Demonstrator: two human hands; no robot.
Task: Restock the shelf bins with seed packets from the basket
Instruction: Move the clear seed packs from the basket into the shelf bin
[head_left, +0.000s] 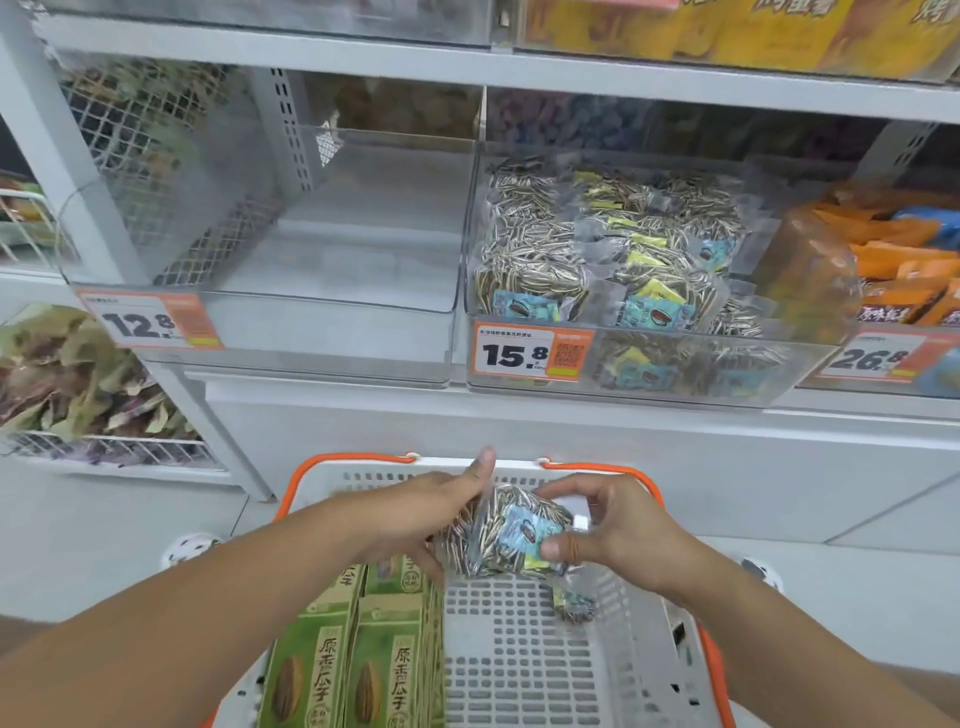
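Note:
Over the white basket with orange handles (524, 670), both hands hold a clear packet of striped sunflower seeds (506, 530) with a blue label. My left hand (431, 512) grips its left side, thumb raised. My right hand (608, 519) pinches its right edge. Another small seed packet (574, 608) lies on the basket floor below. Green seed packets (358, 649) stand in the basket's left half. On the shelf, the clear bin marked 15.8 (618, 260) holds several matching seed packets. To its left stands the clear bin marked 12.8 (332, 244), with nothing in it.
Orange snack packs fill the bin marked 26.8 (904, 275) at the right. A wire rack with leafy packs (78, 384) stands at the left. Further bins sit on the shelf above (727, 31). A white ledge (571, 415) runs below the bins.

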